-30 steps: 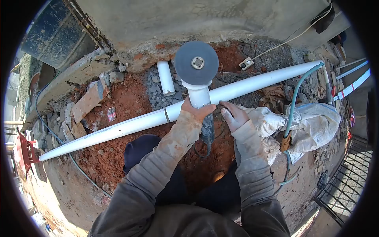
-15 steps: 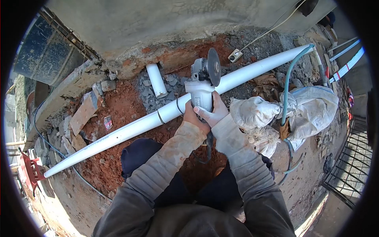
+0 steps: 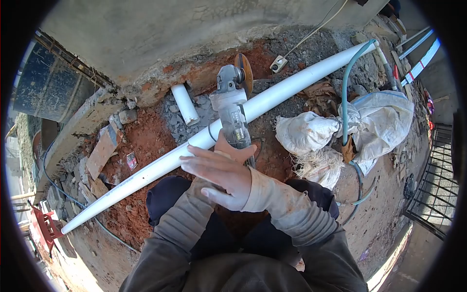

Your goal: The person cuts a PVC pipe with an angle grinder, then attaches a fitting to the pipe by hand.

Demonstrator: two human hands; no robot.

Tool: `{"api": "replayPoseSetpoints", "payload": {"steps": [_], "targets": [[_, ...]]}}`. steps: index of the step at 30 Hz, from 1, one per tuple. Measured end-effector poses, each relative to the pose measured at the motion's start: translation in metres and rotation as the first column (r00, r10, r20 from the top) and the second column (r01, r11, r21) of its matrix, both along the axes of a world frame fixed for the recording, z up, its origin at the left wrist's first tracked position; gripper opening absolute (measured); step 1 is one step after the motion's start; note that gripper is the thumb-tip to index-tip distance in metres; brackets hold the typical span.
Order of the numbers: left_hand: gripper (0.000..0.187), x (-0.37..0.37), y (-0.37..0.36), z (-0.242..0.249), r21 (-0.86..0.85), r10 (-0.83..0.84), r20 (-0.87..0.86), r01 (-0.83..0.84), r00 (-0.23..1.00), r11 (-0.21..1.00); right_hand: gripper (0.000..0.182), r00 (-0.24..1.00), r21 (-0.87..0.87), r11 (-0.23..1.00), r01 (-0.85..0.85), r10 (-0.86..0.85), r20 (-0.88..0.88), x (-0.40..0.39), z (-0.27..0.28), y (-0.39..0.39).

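An angle grinder [image 3: 233,112] lies across the long white pipe [image 3: 277,92], its disc [image 3: 244,73] upright on the right side of its head. My left hand [image 3: 236,148] is wrapped round the lower end of the grinder's body. Above my left wrist, my right hand [image 3: 221,177] is held with its fingers stretched out to the left and nothing in it; it partly hides the left hand. A short white pipe [image 3: 185,104] sticks out from the wall's base, left of the grinder. One black ring mark shows on the long pipe beside the grinder.
White sacks [image 3: 382,121] lie at the right, with a green hose [image 3: 345,92] over them. A socket on a cable [image 3: 278,64] rests near the wall. Red soil, rubble and a broken slab [image 3: 104,152] are at the left. A blue barrel [image 3: 53,82] stands upper left.
My right hand has let go of the grinder and swung left over my left wrist, its fingers spread. The grinder is tilted and slightly further left in view, its disc showing more of its orange-brown face.
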State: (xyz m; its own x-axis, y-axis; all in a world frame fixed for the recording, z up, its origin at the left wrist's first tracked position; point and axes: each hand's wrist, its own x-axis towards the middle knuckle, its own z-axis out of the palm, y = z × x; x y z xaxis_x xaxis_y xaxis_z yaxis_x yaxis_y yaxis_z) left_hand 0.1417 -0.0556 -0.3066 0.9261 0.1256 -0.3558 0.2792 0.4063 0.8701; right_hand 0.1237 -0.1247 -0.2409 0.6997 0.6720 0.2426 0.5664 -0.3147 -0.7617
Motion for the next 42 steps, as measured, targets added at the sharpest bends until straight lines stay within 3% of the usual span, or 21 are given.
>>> {"api": "replayPoseSetpoints", "payload": {"steps": [1,3,6,7,8,10,11,13,17,19,21,23,25,28,31,34,37,39,40,41,42], "targets": [[0.041,0.001,0.002,-0.002,0.378,-0.062,-0.009,0.061,0.998,0.924,0.065,0.969,0.176,0.984,0.012,0.032,-0.245,-0.018,-0.037,0.016],[0.040,0.008,0.005,0.001,0.706,-0.123,-0.035,0.112,0.992,0.699,0.063,0.991,0.166,0.978,0.130,-0.131,-0.008,0.029,-0.001,-0.014],[0.046,0.015,0.004,0.005,0.356,-0.165,-0.019,0.161,0.986,0.921,0.064,0.687,0.024,0.717,0.696,-0.656,-0.314,0.045,-0.023,0.024],[0.047,0.013,0.003,0.003,0.371,-0.146,-0.021,0.143,0.989,0.917,0.072,0.881,-0.030,0.956,0.290,-0.279,-0.383,0.052,-0.015,-0.021],[0.047,0.012,0.005,-0.002,0.406,-0.115,-0.024,0.115,0.993,0.907,0.073,0.990,0.016,0.996,0.092,-0.089,-0.112,0.041,0.014,-0.015],[0.048,0.005,0.007,-0.010,0.478,-0.078,-0.050,0.093,0.996,0.874,0.077,0.930,-0.012,0.970,-0.242,0.236,0.283,0.015,0.064,-0.003],[0.048,0.002,0.007,-0.016,0.513,-0.059,-0.068,0.086,0.996,0.854,0.077,0.930,-0.009,0.968,-0.249,0.242,0.278,0.023,0.049,-0.004],[0.048,-0.002,0.006,-0.027,0.567,-0.038,-0.086,0.080,0.996,0.820,0.081,0.897,-0.419,0.838,0.350,-0.171,0.408,0.055,-0.002,-0.015],[0.051,0.004,0.005,-0.048,0.608,-0.026,-0.076,0.067,0.997,0.791,0.066,0.847,-0.298,0.869,0.396,-0.220,0.484,0.070,-0.005,-0.029],[0.061,0.012,0.003,-0.058,0.009,-0.009,0.037,0.009,0.999,1.000,0.063,0.896,-0.244,0.920,0.306,-0.192,0.400,0.070,-0.010,-0.028],[0.068,0.000,-0.003,0.000,0.624,0.036,-0.279,0.153,0.959,0.766,0.058,0.805,-0.323,0.757,0.568,-0.431,0.407,0.089,-0.034,-0.039],[0.067,-0.002,0.005,0.023,0.641,0.022,-0.353,0.225,0.935,0.734,0.056,0.679,0.075,0.688,0.722,-0.725,0.119,0.115,-0.038,-0.067],[0.070,-0.005,0.006,0.010,0.566,-0.001,-0.323,0.195,0.946,0.801,0.059,0.677,0.090,0.716,0.692,-0.601,-0.424,0.126,-0.056,-0.084],[0.074,-0.002,0.001,0.021,0.507,-0.018,-0.338,0.199,0.941,0.839,0.065,0.365,-0.079,0.929,0.362,-0.220,-0.905,0.113,-0.041,-0.075],[0.076,-0.005,-0.004,0.027,0.404,-0.054,-0.139,0.107,0.989,0.909,0.068,0.540,0.311,0.912,0.267,0.126,-0.832,0.098,-0.062,-0.066],[0.082,-0.006,-0.008,0.030,0.357,-0.112,0.135,0.057,0.985,0.932,0.065,0.407,0.329,0.928,0.173,0.237,-0.882,0.097,-0.042,-0.063],[0.090,-0.007,-0.002,0.025,0.367,-0.270,0.227,0.175,0.936,0.914,0.065,0.577,0.394,0.910,0.126,0.256,-0.775,0.087,-0.010,-0.054],[0.091,-0.008,0.009,0.040,0.471,-0.464,0.128,0.358,0.877,0.806,0.063,0.613,0.327,0.938,0.119,0.190,-0.767,0.089,-0.002,-0.061],[0.085,0.000,0.022,0.049,0.568,-0.667,-0.218,0.649,0.712,0.506,0.062,0.671,0.192,0.970,0.151,0.042,-0.740,0.088,-0.007,-0.065],[0.085,0.006,0.030,0.059,0.568,-0.669,-0.220,0.651,0.710,0.504,0.061,0.719,0.056,0.980,0.189,-0.099,-0.688,0.089,-0.014,-0.067],[0.081,0.009,0.037,0.067,0.648,-0.710,-0.438,0.741,0.551,0.175,0.060,0.750,-0.043,0.949,0.311,-0.273,-0.602,0.090,-0.025,-0.067]]}}
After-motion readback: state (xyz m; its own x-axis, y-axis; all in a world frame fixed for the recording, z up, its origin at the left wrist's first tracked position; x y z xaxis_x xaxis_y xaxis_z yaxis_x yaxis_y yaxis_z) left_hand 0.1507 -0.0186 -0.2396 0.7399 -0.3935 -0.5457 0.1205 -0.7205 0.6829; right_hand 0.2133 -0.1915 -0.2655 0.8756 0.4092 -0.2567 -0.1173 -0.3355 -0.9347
